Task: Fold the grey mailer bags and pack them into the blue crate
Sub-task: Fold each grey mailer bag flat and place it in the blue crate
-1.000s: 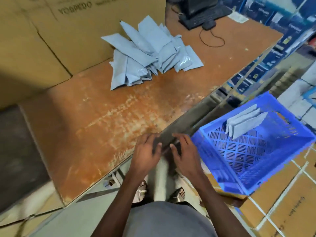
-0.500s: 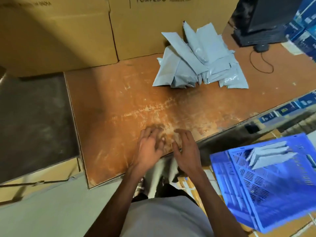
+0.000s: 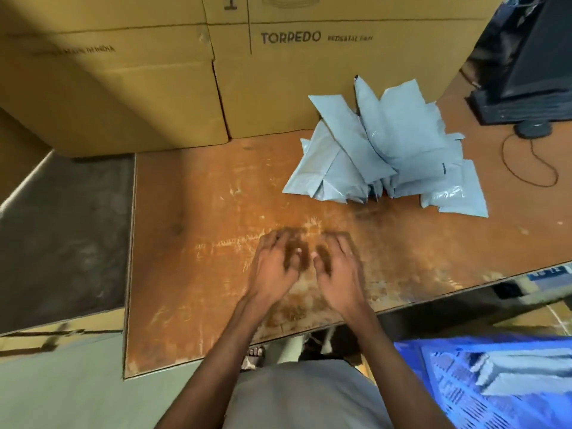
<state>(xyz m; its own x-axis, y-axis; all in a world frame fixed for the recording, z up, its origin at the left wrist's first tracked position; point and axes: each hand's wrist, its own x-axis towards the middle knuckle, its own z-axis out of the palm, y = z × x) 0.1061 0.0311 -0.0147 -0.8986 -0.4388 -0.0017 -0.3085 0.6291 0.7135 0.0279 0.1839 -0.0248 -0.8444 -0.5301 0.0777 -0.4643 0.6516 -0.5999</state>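
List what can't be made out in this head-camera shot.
- Fingertips of left hand and right hand: motion-blurred, table contact unclear.
- Blue crate: cut off by frame edges, blurred; folded bags uncountable.
- Mailer pile: overlapping, lower bags hidden.

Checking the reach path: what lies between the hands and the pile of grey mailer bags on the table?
Only bare, scuffed table, seen in the head view. The left hand and right hand, both empty, are short of the pile of grey mailer bags.
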